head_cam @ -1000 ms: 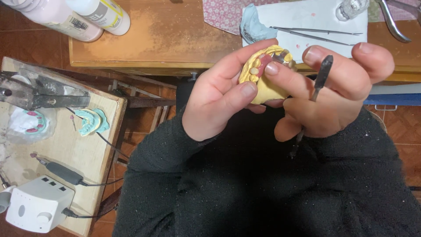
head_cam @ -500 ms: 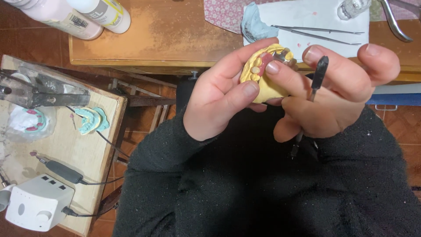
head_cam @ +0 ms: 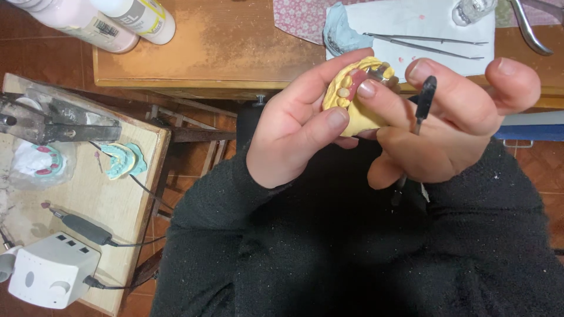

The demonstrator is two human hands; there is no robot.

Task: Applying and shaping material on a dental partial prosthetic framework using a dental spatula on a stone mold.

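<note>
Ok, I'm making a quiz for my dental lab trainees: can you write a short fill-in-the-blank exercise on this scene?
1. The left hand holds a dental cast coloured ____.
2. The right hand holds a thin tool with a ____ handle.
3. The turquoise cast lies on the side table at the person's ____.

Missing words: yellow; black; left

I sit over a floor point(head_cam: 35, 58) of dark red-brown tiles. In front of me is a wooden table point(head_cam: 223, 53) with a worn, pale patch on top. A flowery cloth point(head_cam: 299, 17) and a white sheet of paper point(head_cam: 423, 23) lie on it. On my left stands a small, light wooden side table point(head_cam: 88, 194), scuffed and dusty. Between the two tables I see the brown wooden legs of a stool point(head_cam: 194, 135). The light is soft and even.
</note>
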